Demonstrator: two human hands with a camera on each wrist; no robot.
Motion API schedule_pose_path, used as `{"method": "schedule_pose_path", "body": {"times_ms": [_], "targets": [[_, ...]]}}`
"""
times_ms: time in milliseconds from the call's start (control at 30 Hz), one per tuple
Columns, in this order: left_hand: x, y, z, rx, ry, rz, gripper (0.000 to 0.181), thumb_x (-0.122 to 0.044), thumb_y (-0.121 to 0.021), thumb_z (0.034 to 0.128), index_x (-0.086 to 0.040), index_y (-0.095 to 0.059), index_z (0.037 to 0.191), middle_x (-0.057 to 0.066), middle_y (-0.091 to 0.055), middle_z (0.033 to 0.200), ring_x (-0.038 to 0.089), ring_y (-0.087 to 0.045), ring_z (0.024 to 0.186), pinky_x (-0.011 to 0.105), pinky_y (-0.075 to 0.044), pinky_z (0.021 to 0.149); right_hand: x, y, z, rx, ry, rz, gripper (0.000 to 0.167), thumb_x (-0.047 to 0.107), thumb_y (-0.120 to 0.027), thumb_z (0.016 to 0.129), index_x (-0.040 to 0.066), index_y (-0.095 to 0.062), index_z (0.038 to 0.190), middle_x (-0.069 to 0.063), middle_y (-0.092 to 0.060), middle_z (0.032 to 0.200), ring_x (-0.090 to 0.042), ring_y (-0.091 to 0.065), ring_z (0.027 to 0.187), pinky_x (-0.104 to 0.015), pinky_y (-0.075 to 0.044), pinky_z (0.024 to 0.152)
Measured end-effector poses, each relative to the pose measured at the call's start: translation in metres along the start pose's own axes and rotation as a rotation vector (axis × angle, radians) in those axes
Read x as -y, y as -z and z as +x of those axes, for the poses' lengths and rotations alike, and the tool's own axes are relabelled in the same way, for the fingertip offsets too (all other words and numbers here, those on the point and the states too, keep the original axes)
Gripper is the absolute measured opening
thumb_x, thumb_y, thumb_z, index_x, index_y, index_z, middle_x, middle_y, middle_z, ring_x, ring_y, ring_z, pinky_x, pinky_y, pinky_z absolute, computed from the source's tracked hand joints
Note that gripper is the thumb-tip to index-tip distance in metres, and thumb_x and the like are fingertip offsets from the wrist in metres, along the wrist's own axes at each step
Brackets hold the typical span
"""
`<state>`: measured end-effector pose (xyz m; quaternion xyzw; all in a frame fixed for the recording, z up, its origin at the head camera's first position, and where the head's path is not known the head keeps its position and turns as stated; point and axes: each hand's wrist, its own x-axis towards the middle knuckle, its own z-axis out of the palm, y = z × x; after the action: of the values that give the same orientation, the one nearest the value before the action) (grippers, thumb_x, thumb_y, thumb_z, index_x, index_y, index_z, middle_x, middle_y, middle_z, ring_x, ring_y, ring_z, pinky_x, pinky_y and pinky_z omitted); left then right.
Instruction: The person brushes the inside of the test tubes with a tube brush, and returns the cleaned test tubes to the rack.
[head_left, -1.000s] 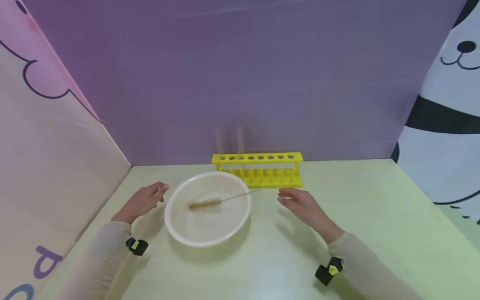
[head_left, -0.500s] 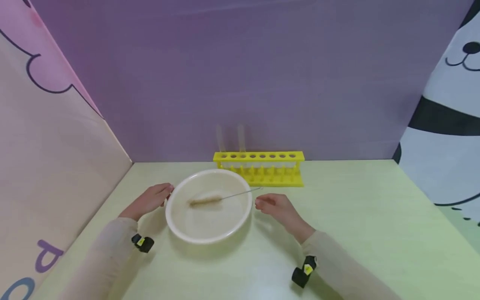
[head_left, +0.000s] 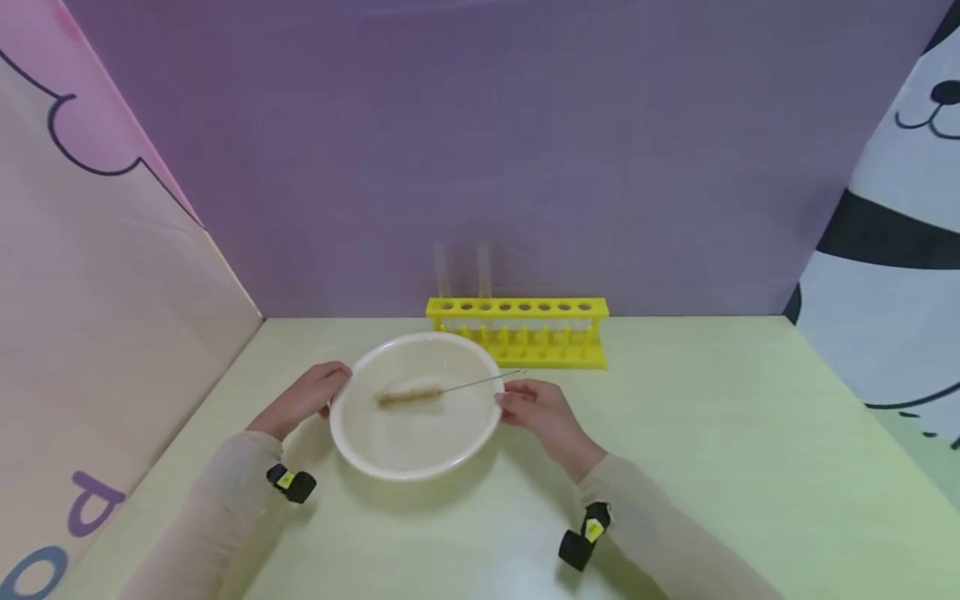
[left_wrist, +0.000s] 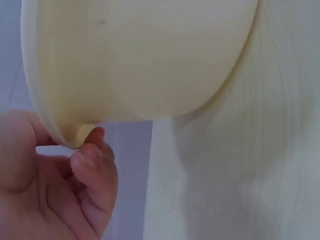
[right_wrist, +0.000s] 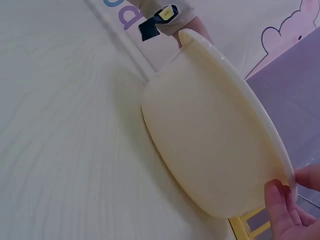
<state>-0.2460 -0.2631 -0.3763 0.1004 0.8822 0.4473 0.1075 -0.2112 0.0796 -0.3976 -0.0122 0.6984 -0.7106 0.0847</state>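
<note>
A white basin (head_left: 408, 450) stands left of the middle of the table, a bristle brush (head_left: 408, 397) lying in it with its wire handle over the right rim. My left hand (head_left: 302, 398) is at the basin's left rim; in the left wrist view that hand (left_wrist: 55, 185) has its fingers curled beneath the rim of the basin (left_wrist: 150, 55). At the right rim, my right hand (head_left: 546, 417) pinches the edge, thumb on top and fingers under it, as the right hand (right_wrist: 292, 205) shows on the basin (right_wrist: 210, 130) in the right wrist view.
Behind the basin, close to the purple back wall, stands a yellow test tube rack (head_left: 517, 308) with two clear tubes (head_left: 484, 271) at its left part. A printed panel borders the table (head_left: 712, 417) on the left, another on the right.
My right hand has moved left from beside the basin and has taken hold of its right rim. My left hand has moved right, from short of the basin to its left rim.
</note>
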Motion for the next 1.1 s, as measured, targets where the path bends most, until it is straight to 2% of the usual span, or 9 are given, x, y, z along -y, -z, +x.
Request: {"method": "schedule_pose_path", "body": {"times_ms": [200, 433, 567, 833, 1100], "targets": [[-0.001, 0.0, 0.005, 0.0, 0.053, -0.114, 0.042, -0.023, -0.033, 0.1025, 0.012, -0.045, 0.123, 0.015, -0.057, 0.099, 0.014, -0.055, 0.081, 0.033, -0.052, 0.068, 0.006, -0.004, 0.001, -0.001, -0.075, 0.065, 0.029, 0.002, -0.06, 0.09, -0.011, -0.055, 0.116, -0.017, -0.063, 0.099, -0.016, -0.065, 0.077, -0.031, -0.055, 0.076], [-0.004, 0.002, 0.005, -0.012, 0.063, -0.173, 0.043, -0.024, -0.04, 0.1014, 0.011, -0.048, 0.124, 0.01, -0.06, 0.1, 0.011, -0.057, 0.084, 0.032, -0.051, 0.076, 0.014, -0.004, -0.001, 0.003, -0.114, 0.128, 0.03, -0.001, -0.056, 0.092, -0.013, -0.051, 0.119, -0.015, -0.061, 0.098, -0.013, -0.062, 0.076, -0.023, -0.054, 0.069], [-0.005, 0.003, 0.005, -0.005, 0.072, -0.202, 0.043, -0.023, -0.042, 0.1009, 0.012, -0.047, 0.125, 0.005, -0.06, 0.096, 0.01, -0.057, 0.083, 0.031, -0.051, 0.075, 0.015, -0.003, -0.001, 0.011, -0.114, 0.132, 0.031, -0.002, -0.055, 0.092, -0.015, -0.049, 0.119, -0.014, -0.06, 0.095, -0.012, -0.062, 0.073, -0.021, -0.054, 0.068], [-0.004, 0.0, 0.004, -0.037, 0.136, -0.172, 0.042, -0.021, -0.045, 0.1006, 0.012, -0.047, 0.126, 0.006, -0.062, 0.097, 0.009, -0.057, 0.08, 0.028, -0.052, 0.07, 0.011, -0.002, -0.002, 0.016, -0.117, 0.114, 0.029, -0.005, -0.055, 0.09, -0.016, -0.05, 0.117, -0.016, -0.061, 0.096, -0.013, -0.063, 0.072, -0.024, -0.055, 0.069], [-0.005, -0.007, 0.004, -0.048, 0.129, -0.215, 0.042, -0.019, -0.047, 0.0991, 0.014, -0.047, 0.126, 0.001, -0.062, 0.09, 0.008, -0.057, 0.078, 0.027, -0.052, 0.066, 0.009, 0.005, -0.002, 0.001, -0.126, 0.107, 0.03, -0.005, -0.055, 0.09, -0.016, -0.05, 0.118, -0.017, -0.061, 0.097, -0.012, -0.062, 0.07, -0.023, -0.054, 0.068]]}}
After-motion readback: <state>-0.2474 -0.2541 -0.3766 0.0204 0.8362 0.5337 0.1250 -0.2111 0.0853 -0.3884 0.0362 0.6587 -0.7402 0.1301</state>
